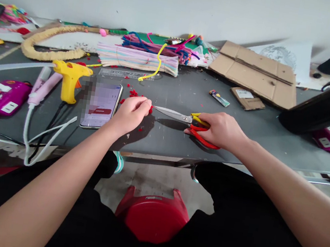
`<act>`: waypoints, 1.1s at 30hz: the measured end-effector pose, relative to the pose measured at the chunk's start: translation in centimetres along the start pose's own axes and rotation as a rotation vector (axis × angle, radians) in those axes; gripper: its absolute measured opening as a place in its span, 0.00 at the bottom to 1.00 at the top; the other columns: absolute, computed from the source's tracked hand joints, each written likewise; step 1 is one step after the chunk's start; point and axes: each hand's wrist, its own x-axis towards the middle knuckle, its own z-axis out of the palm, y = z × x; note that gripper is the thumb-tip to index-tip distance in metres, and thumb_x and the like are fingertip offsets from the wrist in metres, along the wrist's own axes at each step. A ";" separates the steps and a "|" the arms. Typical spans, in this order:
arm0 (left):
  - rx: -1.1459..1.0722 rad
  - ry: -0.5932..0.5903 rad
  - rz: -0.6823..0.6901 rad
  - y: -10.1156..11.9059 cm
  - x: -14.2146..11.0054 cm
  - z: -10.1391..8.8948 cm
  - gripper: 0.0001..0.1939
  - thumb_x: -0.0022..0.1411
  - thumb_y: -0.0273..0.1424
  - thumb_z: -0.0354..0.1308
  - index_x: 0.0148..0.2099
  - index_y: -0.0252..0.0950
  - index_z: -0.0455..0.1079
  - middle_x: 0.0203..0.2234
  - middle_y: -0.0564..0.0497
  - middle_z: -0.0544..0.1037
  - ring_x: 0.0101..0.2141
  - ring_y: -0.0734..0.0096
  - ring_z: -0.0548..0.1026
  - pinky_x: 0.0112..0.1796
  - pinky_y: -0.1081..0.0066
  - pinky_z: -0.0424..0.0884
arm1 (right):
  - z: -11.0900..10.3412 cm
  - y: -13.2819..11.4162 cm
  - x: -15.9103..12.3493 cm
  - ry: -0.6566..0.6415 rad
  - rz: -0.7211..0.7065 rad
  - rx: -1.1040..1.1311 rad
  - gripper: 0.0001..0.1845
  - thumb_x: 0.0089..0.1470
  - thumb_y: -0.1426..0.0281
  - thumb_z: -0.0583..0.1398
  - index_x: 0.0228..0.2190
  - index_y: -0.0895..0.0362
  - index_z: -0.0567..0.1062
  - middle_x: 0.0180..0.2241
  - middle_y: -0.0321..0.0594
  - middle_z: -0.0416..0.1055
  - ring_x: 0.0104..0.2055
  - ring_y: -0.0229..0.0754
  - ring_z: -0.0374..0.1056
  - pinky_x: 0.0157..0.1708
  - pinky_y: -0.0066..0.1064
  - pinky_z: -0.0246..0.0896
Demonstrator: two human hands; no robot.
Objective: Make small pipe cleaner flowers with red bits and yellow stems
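My right hand [221, 130] grips the red and yellow handles of a pair of scissors [181, 118], whose blades point left just above the grey table [181, 93]. My left hand [132, 112] is closed in a pinch on a small red fuzzy piece [150, 109] right at the blade tips. Small red scraps [133, 93] lie scattered on the table around that hand. A phone [101, 104] with its screen lit lies just left of my left hand.
A yellow glue gun [70, 79] stands left of the phone, with white cables and purple devices [0, 101] further left. Bundles of pipe cleaners [137, 58], a fuzzy beige hoop [46, 39], flat cardboard [256, 73] and a lighter [219, 98] lie behind. A red stool [152, 215] is below.
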 end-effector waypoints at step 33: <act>-0.105 -0.076 -0.013 -0.5 0.2 -0.3 0.18 0.66 0.34 0.50 0.25 0.38 0.52 0.20 0.55 0.56 0.22 0.75 0.54 0.25 0.68 0.50 | -0.2 -0.1 -0.2 0.024 -0.043 0.006 0.27 0.52 0.42 0.57 0.26 0.54 0.70 0.21 0.37 0.65 0.24 0.38 0.58 0.26 0.32 0.40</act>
